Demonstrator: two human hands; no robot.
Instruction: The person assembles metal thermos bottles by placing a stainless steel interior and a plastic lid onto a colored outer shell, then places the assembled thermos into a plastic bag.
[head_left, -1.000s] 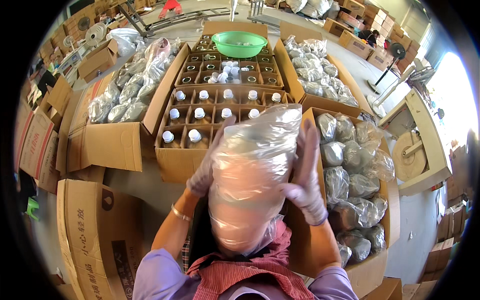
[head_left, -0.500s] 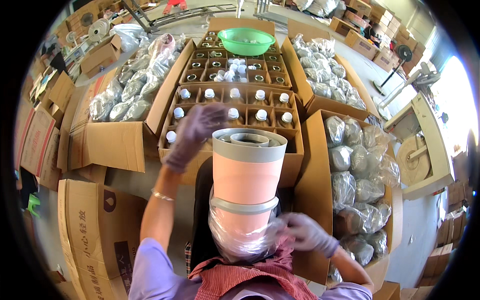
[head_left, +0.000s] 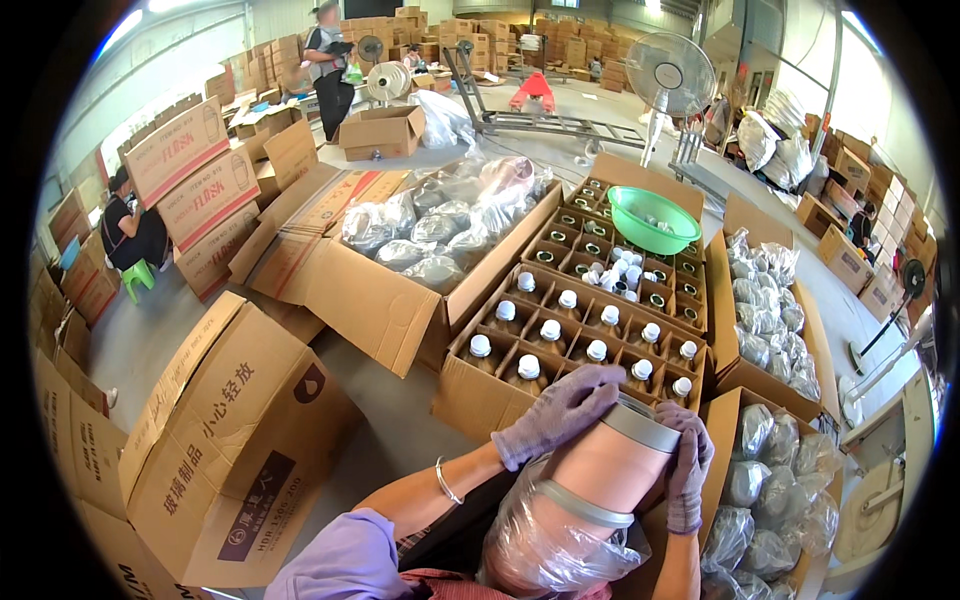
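A pink cylinder with grey bands (head_left: 610, 470), a flask-like body, tilts in front of me with a clear plastic bag (head_left: 540, 545) bunched round its lower end. My left hand (head_left: 560, 410), in a purple glove, lies over its grey top rim. My right hand (head_left: 688, 465), also gloved, grips the cylinder's right side near the top. Just beyond it stands an open carton (head_left: 470, 400) whose dividers hold several white-capped bottles (head_left: 550, 330).
A green bowl (head_left: 652, 218) rests on a farther divided carton. Open cartons of bagged items stand left (head_left: 440, 240) and right (head_left: 770, 310). A closed printed carton (head_left: 220, 440) sits at my left. A fan (head_left: 670, 75) and other people are farther off.
The bag has slid from covering the cylinder down to its lower end. My left hand dropped onto the top rim, my right rose to the side, and the view swung left.
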